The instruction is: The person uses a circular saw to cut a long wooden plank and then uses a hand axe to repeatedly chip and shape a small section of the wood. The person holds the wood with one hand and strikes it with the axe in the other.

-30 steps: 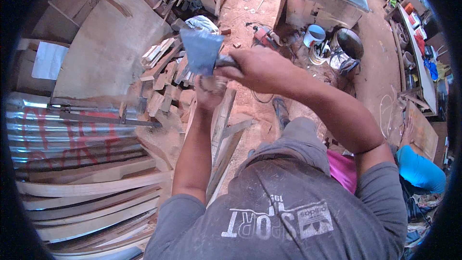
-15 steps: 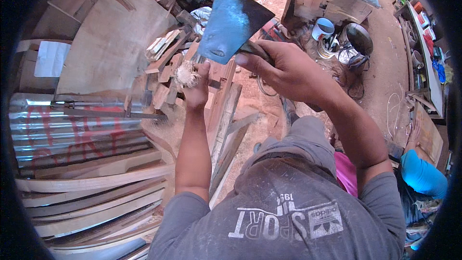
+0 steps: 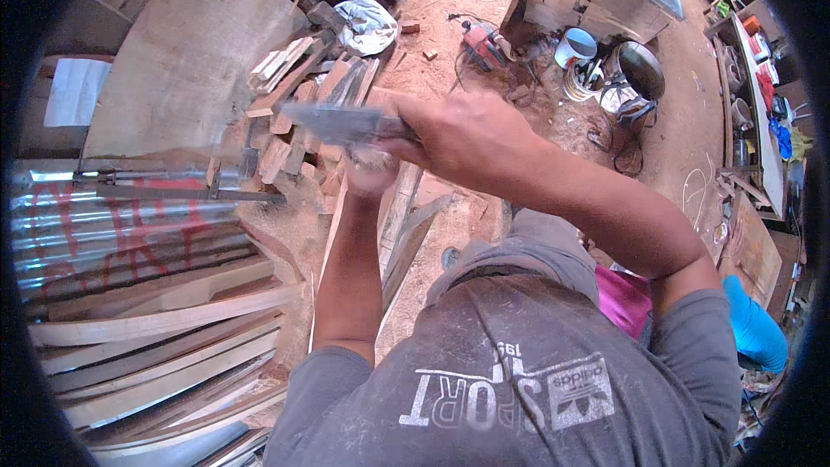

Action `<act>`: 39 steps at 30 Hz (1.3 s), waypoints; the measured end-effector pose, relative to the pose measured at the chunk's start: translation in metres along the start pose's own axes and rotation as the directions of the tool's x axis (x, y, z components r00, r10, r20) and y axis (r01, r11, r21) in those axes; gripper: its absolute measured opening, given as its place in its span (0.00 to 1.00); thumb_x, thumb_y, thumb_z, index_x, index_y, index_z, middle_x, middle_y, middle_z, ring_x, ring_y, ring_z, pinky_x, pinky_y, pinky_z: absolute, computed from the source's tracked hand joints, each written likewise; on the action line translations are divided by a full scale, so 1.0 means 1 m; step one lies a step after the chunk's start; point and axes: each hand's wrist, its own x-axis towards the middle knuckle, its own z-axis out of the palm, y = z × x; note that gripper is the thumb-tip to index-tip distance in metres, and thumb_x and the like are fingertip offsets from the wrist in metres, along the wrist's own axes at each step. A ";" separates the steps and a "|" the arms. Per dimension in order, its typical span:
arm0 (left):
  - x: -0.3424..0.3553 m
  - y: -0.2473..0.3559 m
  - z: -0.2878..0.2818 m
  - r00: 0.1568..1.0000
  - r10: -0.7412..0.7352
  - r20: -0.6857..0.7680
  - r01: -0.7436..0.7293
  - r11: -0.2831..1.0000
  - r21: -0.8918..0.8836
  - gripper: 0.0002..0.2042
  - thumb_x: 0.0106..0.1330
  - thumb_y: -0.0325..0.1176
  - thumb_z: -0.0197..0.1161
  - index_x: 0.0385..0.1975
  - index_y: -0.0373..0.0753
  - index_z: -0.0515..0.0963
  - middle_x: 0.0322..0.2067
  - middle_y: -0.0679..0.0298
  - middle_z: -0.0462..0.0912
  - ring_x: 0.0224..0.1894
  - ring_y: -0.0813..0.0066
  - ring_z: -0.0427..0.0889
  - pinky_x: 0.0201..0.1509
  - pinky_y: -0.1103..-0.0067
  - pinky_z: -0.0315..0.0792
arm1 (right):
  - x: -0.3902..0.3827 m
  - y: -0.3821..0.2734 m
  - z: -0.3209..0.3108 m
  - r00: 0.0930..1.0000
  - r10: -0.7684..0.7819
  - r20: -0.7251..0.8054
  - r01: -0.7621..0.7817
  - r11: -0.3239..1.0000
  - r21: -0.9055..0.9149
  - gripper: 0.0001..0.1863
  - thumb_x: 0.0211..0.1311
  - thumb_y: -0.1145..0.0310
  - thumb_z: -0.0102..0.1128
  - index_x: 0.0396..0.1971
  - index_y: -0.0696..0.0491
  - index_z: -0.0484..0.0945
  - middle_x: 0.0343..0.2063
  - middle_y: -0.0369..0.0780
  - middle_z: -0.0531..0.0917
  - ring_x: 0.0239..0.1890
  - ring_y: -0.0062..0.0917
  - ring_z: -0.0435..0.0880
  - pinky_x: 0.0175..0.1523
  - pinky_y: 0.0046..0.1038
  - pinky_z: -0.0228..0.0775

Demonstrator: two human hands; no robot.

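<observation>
My right hand [image 3: 471, 134] is closed round the handle of a broad-bladed metal tool [image 3: 333, 123], shaped like a hatchet head. Its blade is seen nearly edge-on, blurred by motion, and points left. Just below it, my left hand [image 3: 372, 180] grips an upright wooden handle with a frayed, mushroomed top [image 3: 373, 158]. The blade lies directly over that frayed top; whether they touch I cannot tell. What the wooden handle ends in is hidden under my left hand. Long timber pieces [image 3: 406, 199] run beneath my hands.
Offcuts [image 3: 281, 65] and a white sack [image 3: 367, 24] are heaped beyond my left hand. Curved planks [image 3: 164, 316] and corrugated sheet [image 3: 112, 229] lie left. A red power tool [image 3: 484, 43] and buckets [image 3: 577, 48] stand ahead right; a person in a blue sleeve [image 3: 756, 324] is at right.
My right hand has swung the metal tool down and left, turning its blade from broadside to edge-on above the frayed handle. My left hand has shifted slightly right and nearer, still gripping.
</observation>
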 end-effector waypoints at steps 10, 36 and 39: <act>0.013 0.073 0.007 0.981 0.189 -0.041 -0.171 0.945 0.278 0.10 0.67 0.27 0.67 0.28 0.42 0.71 0.18 0.72 0.68 0.20 0.83 0.68 0.22 0.79 0.61 | -0.017 0.020 -0.024 0.984 0.091 -0.156 -0.026 0.926 0.378 0.25 0.76 0.48 0.53 0.42 0.59 0.80 0.20 0.40 0.73 0.26 0.24 0.72 0.34 0.32 0.68; -0.006 0.075 -0.018 0.985 0.134 -0.112 -0.113 0.977 0.179 0.12 0.67 0.27 0.65 0.24 0.45 0.68 0.16 0.71 0.66 0.16 0.81 0.63 0.22 0.80 0.60 | -0.006 -0.001 -0.006 0.977 -0.061 -0.203 0.142 0.901 0.411 0.24 0.76 0.49 0.52 0.47 0.57 0.81 0.20 0.40 0.74 0.24 0.27 0.73 0.34 0.33 0.67; -0.016 0.080 -0.012 0.976 0.216 0.024 -0.216 0.950 0.227 0.13 0.67 0.27 0.66 0.24 0.44 0.68 0.17 0.72 0.67 0.17 0.82 0.64 0.23 0.80 0.61 | -0.012 -0.019 -0.028 0.995 0.036 -0.096 0.008 0.906 0.423 0.27 0.74 0.45 0.51 0.44 0.58 0.82 0.30 0.54 0.84 0.38 0.49 0.85 0.46 0.45 0.72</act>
